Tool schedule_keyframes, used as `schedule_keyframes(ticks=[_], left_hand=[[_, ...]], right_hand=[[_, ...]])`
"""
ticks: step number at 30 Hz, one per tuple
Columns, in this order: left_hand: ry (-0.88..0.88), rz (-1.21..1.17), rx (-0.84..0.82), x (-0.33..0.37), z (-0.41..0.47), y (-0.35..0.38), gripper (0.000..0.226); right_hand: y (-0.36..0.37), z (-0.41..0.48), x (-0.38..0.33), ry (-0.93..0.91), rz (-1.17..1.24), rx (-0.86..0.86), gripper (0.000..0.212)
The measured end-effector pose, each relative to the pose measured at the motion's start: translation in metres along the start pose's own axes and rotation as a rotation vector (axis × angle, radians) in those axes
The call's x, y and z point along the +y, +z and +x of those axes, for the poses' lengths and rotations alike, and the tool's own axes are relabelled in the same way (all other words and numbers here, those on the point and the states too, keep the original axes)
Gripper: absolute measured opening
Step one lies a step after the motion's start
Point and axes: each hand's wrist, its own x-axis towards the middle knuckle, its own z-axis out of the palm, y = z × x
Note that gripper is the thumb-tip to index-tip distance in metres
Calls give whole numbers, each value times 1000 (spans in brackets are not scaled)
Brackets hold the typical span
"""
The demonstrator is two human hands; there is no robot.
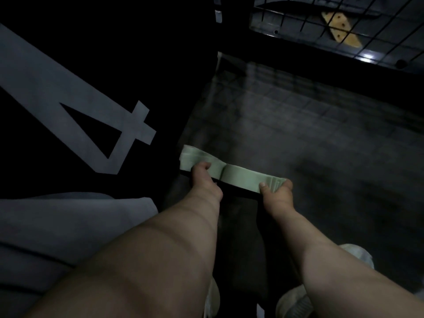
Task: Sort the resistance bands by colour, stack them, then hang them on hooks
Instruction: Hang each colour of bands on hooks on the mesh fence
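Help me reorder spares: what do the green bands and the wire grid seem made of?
The green bands: likely latex or rubber, matte; thin flat layers fan out at one end. The wire grid: probably dark-coated metal; thin straight crossing rods.

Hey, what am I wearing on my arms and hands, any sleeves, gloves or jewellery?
Both forearms are bare, with no sleeves in view. The left hand and right hand wear no gloves; no watch, bracelet or ring shows.

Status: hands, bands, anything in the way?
Left hand grips green band stack left of its middle; right hand pinches its right end. Stack held roughly level. Nothing over it; wire grid ahead, no hooks seen.
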Motion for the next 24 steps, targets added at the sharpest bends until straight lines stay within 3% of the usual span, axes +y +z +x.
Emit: schedule_keyframes(ticks=[7, 10, 14, 16, 19, 21, 24], left_hand=[[-53, 83, -127, 0, -9, 3, 13], [-47, 76, -99, 0, -16, 7, 13], [196, 159, 47, -6, -15, 0, 43], [453, 373, 1, -15, -22, -3, 47], [897, 962, -215, -35, -31, -13, 36], [975, 1318, -243, -44, -29, -21, 25], [1017, 1602, -203, -45, -30, -28, 28]], right_hand=[[-2, 1, -1, 7, -12, -16, 63], [-3, 1, -2, 9, -22, -18, 63], [-3, -3, -6, 19, -27, -18, 63], [-3, -5, -7, 23, -25, -15, 64], [-4, -6, -7, 25, -3, -17, 63], [-6, -7, -6, 27, 26, -28, 60], [-12, -8, -6, 32, 61, -35, 48]])
